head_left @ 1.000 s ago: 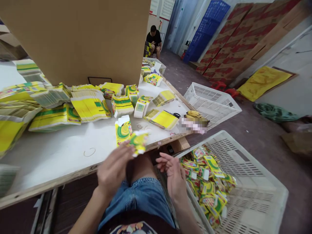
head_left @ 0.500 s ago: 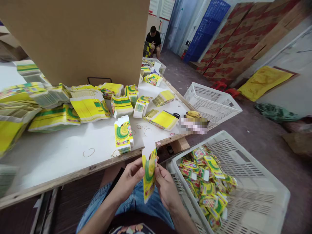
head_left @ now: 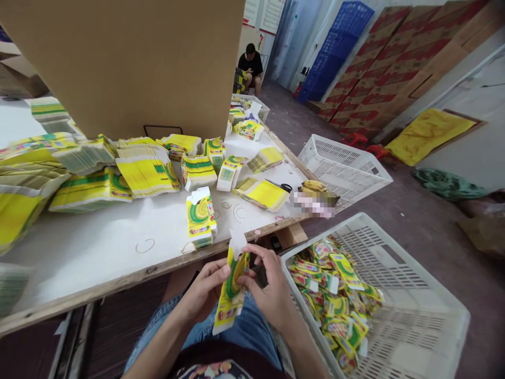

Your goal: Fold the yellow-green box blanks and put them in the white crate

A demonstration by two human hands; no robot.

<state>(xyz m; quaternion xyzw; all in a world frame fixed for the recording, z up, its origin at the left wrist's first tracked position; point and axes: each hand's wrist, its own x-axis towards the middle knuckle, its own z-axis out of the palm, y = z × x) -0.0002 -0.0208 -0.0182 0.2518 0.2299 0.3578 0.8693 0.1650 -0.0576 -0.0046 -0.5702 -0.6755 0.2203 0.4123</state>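
Observation:
Over my lap I hold a yellow and green printed carton, tilted, its white top flap sticking up. My left hand is closed on its left side, thumb on the printed face. At the right edge my right hand grips it too, index finger near the base of the flap and thumb lower down. Just beyond, on the table, stands a small stack of matching cartons. To my right a white plastic crate holds many printed cartons.
Bundles of flat cartons line the white table before a big cardboard box. Scissors and bananas lie near the right edge. Another crate stands beyond. A person sits at the back.
My right hand has moved up along the carton, its index finger now near the flap. The carton has tilted, its lower end swinging left. My left hand keeps its hold.

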